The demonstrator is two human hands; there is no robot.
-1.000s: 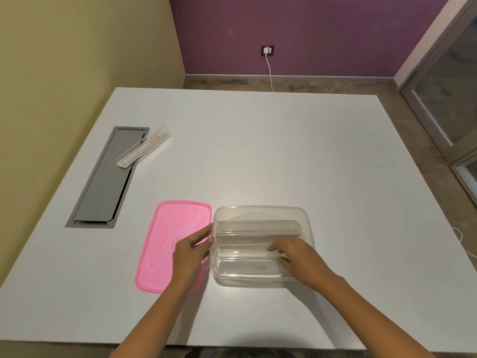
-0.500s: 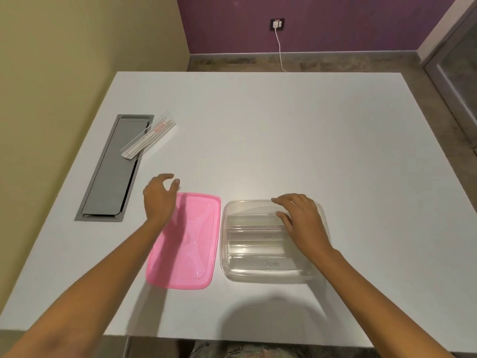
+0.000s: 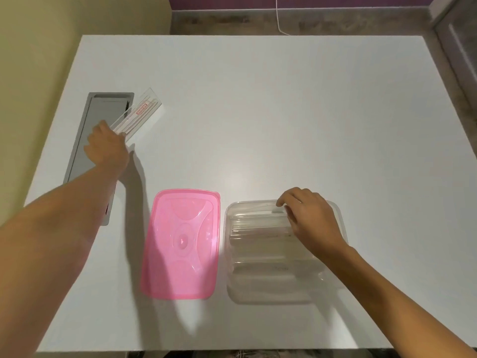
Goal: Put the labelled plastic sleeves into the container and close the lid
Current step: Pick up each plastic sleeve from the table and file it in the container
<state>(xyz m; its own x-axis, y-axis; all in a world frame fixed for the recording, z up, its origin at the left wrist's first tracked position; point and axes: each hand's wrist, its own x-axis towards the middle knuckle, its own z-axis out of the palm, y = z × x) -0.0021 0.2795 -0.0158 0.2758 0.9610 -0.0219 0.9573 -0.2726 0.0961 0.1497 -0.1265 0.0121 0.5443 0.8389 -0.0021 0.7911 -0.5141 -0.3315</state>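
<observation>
Sleeves (image 3: 260,228) fill the lidless container (image 3: 232,288), right hand (image 3: 309,218) resting unclenched on them. Left hand (image 3: 107,146) grips another sleeve (image 3: 140,113) at the worktop (image 3: 284,112) slot's edge; wide bare surface surrounds the lid (image 3: 182,244).

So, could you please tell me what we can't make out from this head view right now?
- Left hand: its fingertips are hidden behind the hand, so a grip on the labelled sleeve is unclear.
- Red label on that sleeve: too small and blurred to read.
- Sleeves in the container: count unclear, clear plastic overlapping, partly covered by the right hand.
- Writing on them: blurred.
</observation>
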